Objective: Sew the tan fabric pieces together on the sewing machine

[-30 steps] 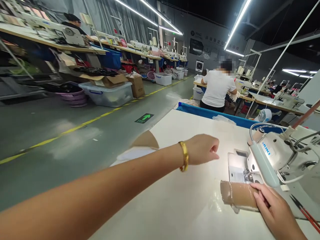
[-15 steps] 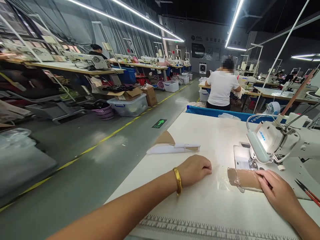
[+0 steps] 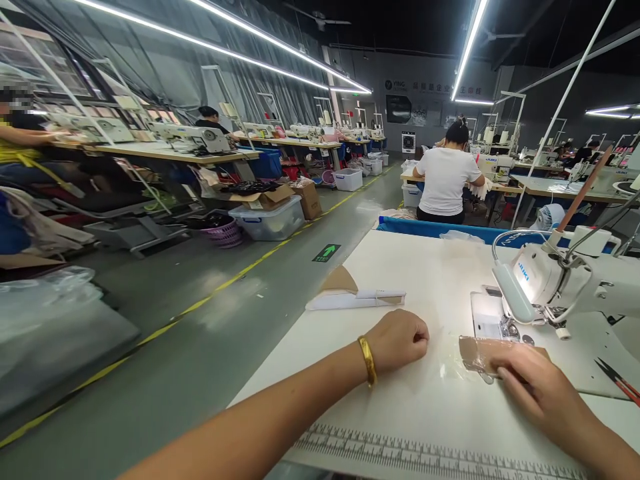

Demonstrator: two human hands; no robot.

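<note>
A flat brown piece in clear plastic (image 3: 473, 353) lies on the white sewing table (image 3: 380, 407), just in front of the sewing machine's needle area. Over its middle and right part is my right hand (image 3: 537, 383), fingers bent and gripping it, hiding much of the brown surface. Loose clear plastic sticks out at its left end. My left hand (image 3: 400, 339), with a gold bangle (image 3: 367, 360) at the wrist, is closed just left of that plastic. Whatever its curled fingers may hold is hidden. Close behind the packet stands the sewing machine head (image 3: 540, 280), its lamp lit.
White and brown paper pieces (image 3: 357, 299) lie at the table's left edge. Red-handled scissors (image 3: 620, 381) rest at the right. A printed ruler strip (image 3: 400, 445) runs along the front edge. Ahead, a person in a white shirt (image 3: 445, 180) sits beyond a blue cloth edge (image 3: 450, 230).
My right hand has slid left along the brown piece, from its right end onto its middle. My left hand stays closed in nearly the same place. The view has shifted slightly left.
</note>
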